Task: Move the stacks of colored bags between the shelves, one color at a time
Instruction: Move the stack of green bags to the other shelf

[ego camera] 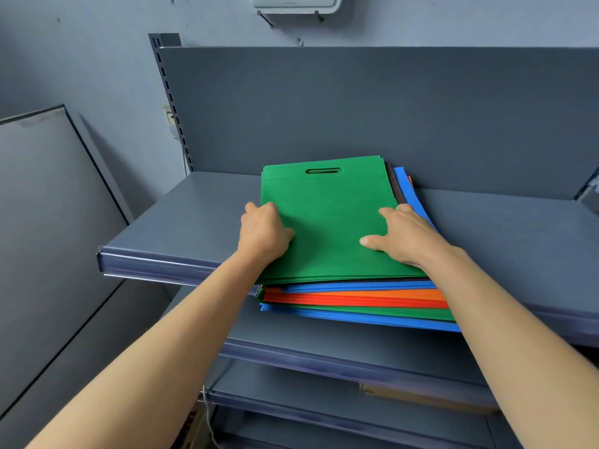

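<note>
A pile of flat colored bags lies on the top grey shelf [181, 222] and overhangs its front edge. Green bags [327, 222] with a cut-out handle are on top. Under them show a dark layer, blue [356, 286], orange [389, 293], red [340, 300], another green and a bottom blue layer [372, 319]. My left hand [264, 233] curls over the left edge of the green bags, thumb on top. My right hand [405, 236] presses flat on the green bags near the right edge, with its fingertips over that edge.
A grey back panel [389, 118] rises right behind the pile. Lower shelves [324, 348] step out beneath, one with a cardboard box [421, 398]. A grey board [48, 222] leans against the wall at left. A slotted upright [171, 105] runs along the shelf's left side.
</note>
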Demonstrator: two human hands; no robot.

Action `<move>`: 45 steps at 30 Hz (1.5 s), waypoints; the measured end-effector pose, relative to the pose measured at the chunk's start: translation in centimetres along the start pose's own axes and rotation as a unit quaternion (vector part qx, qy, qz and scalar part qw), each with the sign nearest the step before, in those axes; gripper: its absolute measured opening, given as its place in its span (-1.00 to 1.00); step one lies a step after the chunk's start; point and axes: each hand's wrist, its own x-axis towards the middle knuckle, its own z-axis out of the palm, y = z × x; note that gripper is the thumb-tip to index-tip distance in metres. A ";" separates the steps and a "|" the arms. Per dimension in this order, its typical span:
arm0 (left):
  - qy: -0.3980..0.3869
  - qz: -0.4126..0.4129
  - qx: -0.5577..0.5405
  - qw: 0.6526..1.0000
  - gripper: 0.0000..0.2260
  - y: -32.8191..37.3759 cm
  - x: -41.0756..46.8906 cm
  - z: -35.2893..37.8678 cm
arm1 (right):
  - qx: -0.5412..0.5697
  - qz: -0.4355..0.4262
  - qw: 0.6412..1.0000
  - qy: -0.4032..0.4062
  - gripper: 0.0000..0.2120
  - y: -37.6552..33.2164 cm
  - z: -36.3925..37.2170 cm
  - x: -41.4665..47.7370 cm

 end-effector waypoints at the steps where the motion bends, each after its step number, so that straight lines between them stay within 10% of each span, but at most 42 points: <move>1: 0.015 0.024 0.007 1.000 -0.66 0.1 0.0 0.1 | -0.003 0.001 1.000 -0.004 -0.24 -0.1 0.0 0.2; 12: 0.039 0.188 0.172 0.966 -0.68 1.5 -2.2 -0.8 | -0.046 0.015 0.999 -0.023 -0.33 -1.9 -0.1 1.6; 31: -0.023 -0.019 0.059 0.998 -0.66 -2.9 -1.4 -2.1 | 0.117 -0.009 0.993 0.019 -0.31 -3.3 0.1 1.2; 45: 0.213 -0.041 0.017 0.976 -0.50 -2.5 -7.7 -4.0 | 0.154 -0.157 0.960 0.172 -0.49 -5.6 -0.4 -2.5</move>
